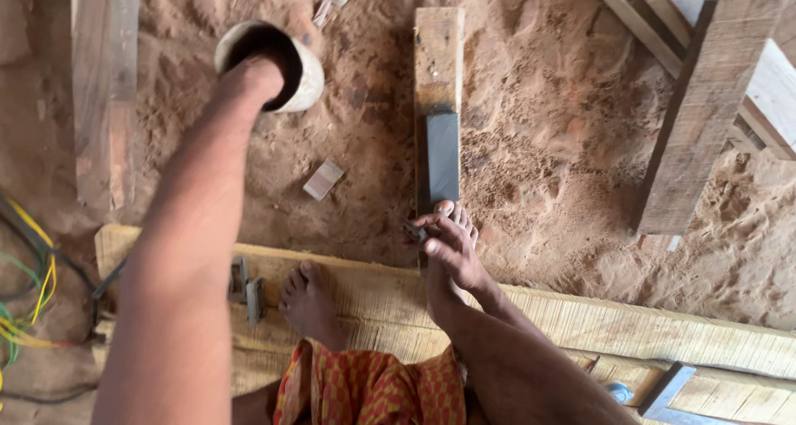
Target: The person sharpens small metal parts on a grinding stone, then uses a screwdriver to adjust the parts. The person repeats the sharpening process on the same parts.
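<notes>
My left hand [255,75] is plunged into a round pale cup [305,81] standing on the sandy ground at the upper left. The cup's dark mouth hides the fingers. My right hand [452,247] pinches a small dark metal piece [414,231] at the near end of a dark grey sharpening stone [443,155]. The stone lies on a narrow upright-running wooden board [439,52]. Toes of one foot [458,215] rest at the stone's near end, just behind my right hand. The other foot [308,301] stands on a pale wooden plank [663,330].
Coloured wires [29,284] trail at the left edge. Two small metal parts [247,290] lie on the plank. A small wood offcut [323,179] lies on the sand. A rough beam [705,110] leans over stacked boards at the right, and a metal square [670,392] sits bottom right.
</notes>
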`<control>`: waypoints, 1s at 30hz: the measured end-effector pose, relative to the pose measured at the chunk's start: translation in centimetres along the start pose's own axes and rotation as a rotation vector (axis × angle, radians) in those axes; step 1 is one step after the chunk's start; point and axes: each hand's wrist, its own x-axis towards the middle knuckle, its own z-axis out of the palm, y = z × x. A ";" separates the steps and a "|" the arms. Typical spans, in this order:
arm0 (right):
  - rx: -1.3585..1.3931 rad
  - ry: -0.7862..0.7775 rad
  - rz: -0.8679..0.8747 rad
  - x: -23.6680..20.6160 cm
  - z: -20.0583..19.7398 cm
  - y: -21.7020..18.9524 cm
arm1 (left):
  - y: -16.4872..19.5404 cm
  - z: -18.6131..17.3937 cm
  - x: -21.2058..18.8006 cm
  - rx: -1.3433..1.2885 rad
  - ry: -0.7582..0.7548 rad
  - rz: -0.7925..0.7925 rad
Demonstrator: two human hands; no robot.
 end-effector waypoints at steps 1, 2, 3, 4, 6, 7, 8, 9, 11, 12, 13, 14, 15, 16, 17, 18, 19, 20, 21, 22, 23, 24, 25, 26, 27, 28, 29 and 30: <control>0.254 -0.008 0.082 0.2 0.0 -0.2 | -0.2 -0.4 -0.6 -0.016 0.017 0.020; 0.319 -0.013 0.077 0.3 -0.2 -0.6 | -0.3 -1.0 -1.4 -0.036 0.052 0.038; 0.388 -0.019 0.078 0.5 -0.4 -1.0 | -0.4 -1.6 -2.5 -0.063 0.108 0.069; 0.455 -0.022 0.076 0.7 -0.7 -1.4 | -0.5 -2.5 -3.9 -0.099 0.209 0.120; 0.483 0.062 0.140 1.0 -1.6 -2.4 | 0.6 -4.0 -7.4 -0.242 0.448 0.250; 0.492 0.106 0.179 1.1 -2.1 -2.8 | 1.8 -4.2 -9.8 -0.365 0.516 0.293; 0.526 0.102 0.183 1.4 -2.6 -3.1 | 3.7 -4.2 -12.2 -0.549 0.458 0.214; 0.556 0.093 0.188 1.7 -3.1 -3.3 | 6.7 -3.7 -14.0 -0.732 0.397 0.131; 0.548 0.131 0.214 2.5 -4.1 -3.5 | 14.4 -2.5 -16.1 -0.884 0.622 0.427; 0.508 0.176 0.234 2.9 -4.6 -3.6 | 17.7 -1.8 -17.1 -1.112 0.601 0.547; 0.468 0.216 0.254 3.5 -5.0 -3.6 | 20.4 -0.5 -19.0 -1.168 0.236 0.308; 0.494 0.166 0.191 3.8 -5.4 -3.8 | 23.6 0.1 -18.8 -1.253 0.038 0.213; 0.506 0.106 0.135 4.1 -5.8 -4.1 | 25.9 0.8 -18.9 -1.324 0.202 0.230; 0.504 0.059 0.103 4.1 -6.2 -4.5 | 27.7 1.6 -19.0 -1.390 0.367 0.236; 0.475 0.047 0.103 4.0 -6.6 -5.1 | 29.2 2.1 -18.9 -1.374 0.468 0.237; 0.458 0.036 0.115 3.8 -6.9 -5.8 | 30.4 2.5 -18.8 -1.351 0.565 0.233; 0.441 0.020 0.113 3.5 -7.1 -6.5 | 31.2 2.9 -18.9 -1.320 0.658 0.232; 0.428 0.010 0.114 3.1 -7.3 -7.3 | 31.8 3.1 -19.0 -1.368 0.669 0.246; 0.421 0.004 0.112 2.8 -7.4 -8.1 | 32.3 3.3 -19.2 -1.410 0.677 0.267; 0.411 0.000 0.108 2.5 -7.5 -8.8 | 32.6 3.4 -19.4 -1.447 0.682 0.295; 0.403 0.001 0.101 2.4 -7.5 -9.3 | 32.8 3.5 -19.7 -1.427 0.696 0.307; 0.388 -0.006 0.092 2.4 -7.4 -9.9 | 32.8 3.5 -19.9 -1.403 0.708 0.322; 0.385 -0.005 0.091 2.4 -7.4 -10.2 | 32.8 3.4 -20.1 -1.379 0.718 0.338; 0.374 -0.008 0.080 2.5 -7.4 -10.5 | 32.6 3.4 -20.2 -1.376 0.697 0.357; 0.361 -0.006 0.076 2.5 -7.4 -10.7 | 32.3 3.4 -20.2 -1.371 0.677 0.377; 0.356 -0.012 0.069 2.6 -7.5 -10.8 | 32.1 3.4 -20.3 -1.365 0.656 0.396; 0.347 0.032 0.086 2.5 -7.6 -10.8 | 31.8 3.4 -20.3 -1.356 0.665 0.401; 0.327 0.073 0.100 2.4 -7.8 -10.7 | 31.6 3.4 -20.3 -1.348 0.671 0.406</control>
